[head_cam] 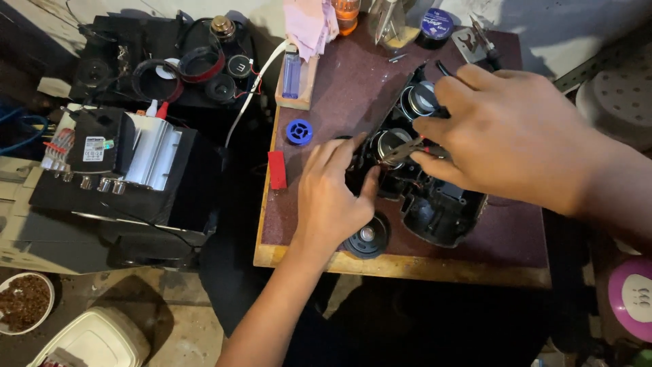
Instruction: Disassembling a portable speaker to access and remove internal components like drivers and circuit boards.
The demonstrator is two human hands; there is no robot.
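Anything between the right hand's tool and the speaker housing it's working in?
Nothing visible. The right hand holds the tool with its tip already at the open black housing. The left hand steadies the housing's left side, clear of the tool.

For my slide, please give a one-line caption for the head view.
Left hand steadies an opened black speaker housing while right hand works pliers inside.

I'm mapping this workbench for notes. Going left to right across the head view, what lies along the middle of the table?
Red block → blue spool → left hand → black speaker housing → right hand gripping pliers.
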